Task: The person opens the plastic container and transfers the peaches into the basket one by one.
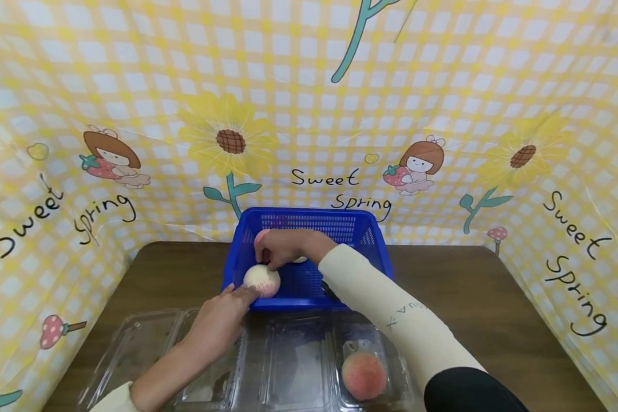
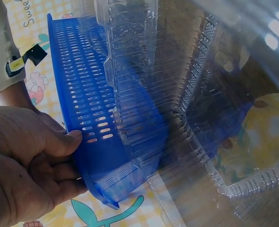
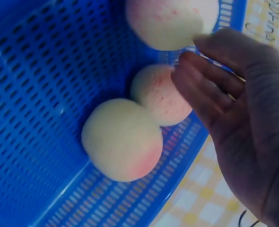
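Observation:
Three pale, pink-blushed peaches lie in a blue plastic basket [image 1: 309,303]. One peach [image 1: 262,281] sits at its front left corner, between the hands. My left hand [image 1: 221,317] holds the basket's front rim beside that peach; in the left wrist view the thumb [image 2: 66,142] lies against the rim with fingers bent behind it. My right hand [image 1: 283,249] reaches inside at the left. Its loosely bent fingers overlap a pinker peach [image 3: 158,94] in the right wrist view, the thumb tip near the upper peach [image 3: 170,23]. Another peach [image 3: 123,139] lies below.
Clear plastic clamshell containers [image 1: 298,366] cover the table's front. A redder peach [image 1: 364,376] rests in the right-hand one. Brown wooden tabletop [image 1: 474,297] shows on both sides. Behind hangs a yellow checked cloth [image 1: 309,126] with flowers.

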